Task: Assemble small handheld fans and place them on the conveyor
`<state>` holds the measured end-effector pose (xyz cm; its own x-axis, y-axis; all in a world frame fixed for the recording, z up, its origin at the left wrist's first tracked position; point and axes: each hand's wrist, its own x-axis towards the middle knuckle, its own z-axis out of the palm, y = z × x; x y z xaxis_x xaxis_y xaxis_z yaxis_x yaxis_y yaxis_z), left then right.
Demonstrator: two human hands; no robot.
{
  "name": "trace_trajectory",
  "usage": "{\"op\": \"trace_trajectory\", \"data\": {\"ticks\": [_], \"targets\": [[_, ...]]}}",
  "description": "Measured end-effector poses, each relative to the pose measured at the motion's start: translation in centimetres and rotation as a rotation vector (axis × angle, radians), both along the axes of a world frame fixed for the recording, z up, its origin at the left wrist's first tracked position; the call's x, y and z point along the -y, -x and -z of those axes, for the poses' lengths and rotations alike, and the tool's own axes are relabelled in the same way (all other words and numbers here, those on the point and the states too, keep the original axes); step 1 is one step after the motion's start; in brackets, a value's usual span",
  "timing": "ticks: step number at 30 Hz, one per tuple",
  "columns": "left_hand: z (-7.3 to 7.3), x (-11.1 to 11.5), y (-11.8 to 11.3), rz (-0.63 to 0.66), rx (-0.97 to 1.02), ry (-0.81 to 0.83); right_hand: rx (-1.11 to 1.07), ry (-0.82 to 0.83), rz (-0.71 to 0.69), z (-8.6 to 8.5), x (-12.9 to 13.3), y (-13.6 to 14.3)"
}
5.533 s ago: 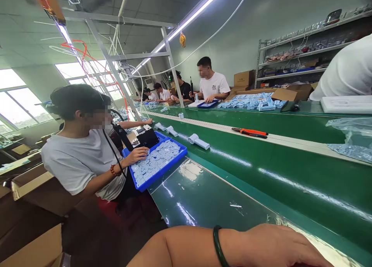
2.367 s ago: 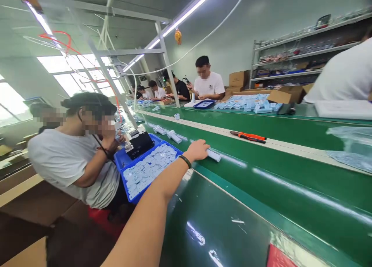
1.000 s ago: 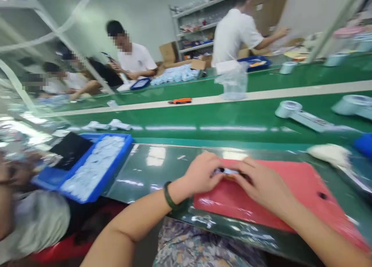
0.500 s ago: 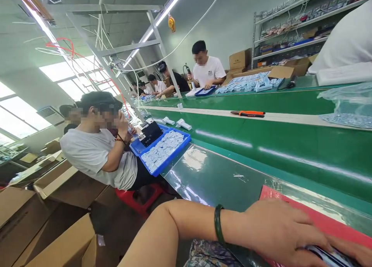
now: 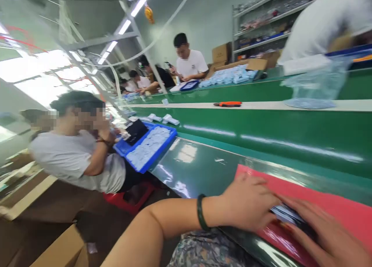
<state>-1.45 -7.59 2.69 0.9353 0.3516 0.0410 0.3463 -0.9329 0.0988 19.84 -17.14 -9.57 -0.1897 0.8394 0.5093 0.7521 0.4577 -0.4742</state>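
My left hand (image 5: 250, 205), with a dark green bangle at the wrist, rests on a red mat (image 5: 331, 205) at the near edge of the green bench. Its fingers close around a small white and dark part (image 5: 286, 214). My right hand (image 5: 328, 236) comes in from the lower right and presses the same part from the other side. Most of the part is hidden under my fingers.
A blue tray (image 5: 162, 149) of pale parts sits left of me in front of a seated person in a grey shirt. White parts (image 5: 171, 119) lie on the green conveyor (image 5: 290, 137). Orange pliers (image 5: 228, 104) and a clear bag (image 5: 316, 85) lie beyond. Cardboard boxes (image 5: 62, 251) stand at lower left.
The view has swung slightly right and is blurred. My right hand now shows fully beside the left on the part. Earlier my left hand reached out to the conveyor and came back.
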Motion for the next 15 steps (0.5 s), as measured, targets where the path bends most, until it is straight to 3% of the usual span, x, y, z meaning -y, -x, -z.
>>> {"op": "trace_trajectory", "data": {"ticks": [2,4,8,11,13,15], "targets": [[-0.4,0.1,0.4,-0.012,0.044,-0.008,0.032,0.003,-0.035,-4.0,0.3,1.2],[-0.2,-0.2,0.8,-0.013,0.101,0.023,0.036,0.056,-0.038,-6.5,-0.2,2.2],[0.0,-1.2,0.8,0.046,0.172,0.084,-0.014,0.245,0.008,-8.2,-0.8,3.0],[-1.0,-1.9,0.4,0.133,0.142,-0.059,-0.072,0.301,0.042,-9.3,0.1,2.5],[-2.0,-3.8,0.2,0.206,0.086,-0.193,-0.083,0.251,0.098,-10.1,1.0,1.1],[-2.9,-7.5,-0.3,0.268,0.060,-0.314,-0.039,0.142,0.234,-10.7,1.8,-1.7]]}}
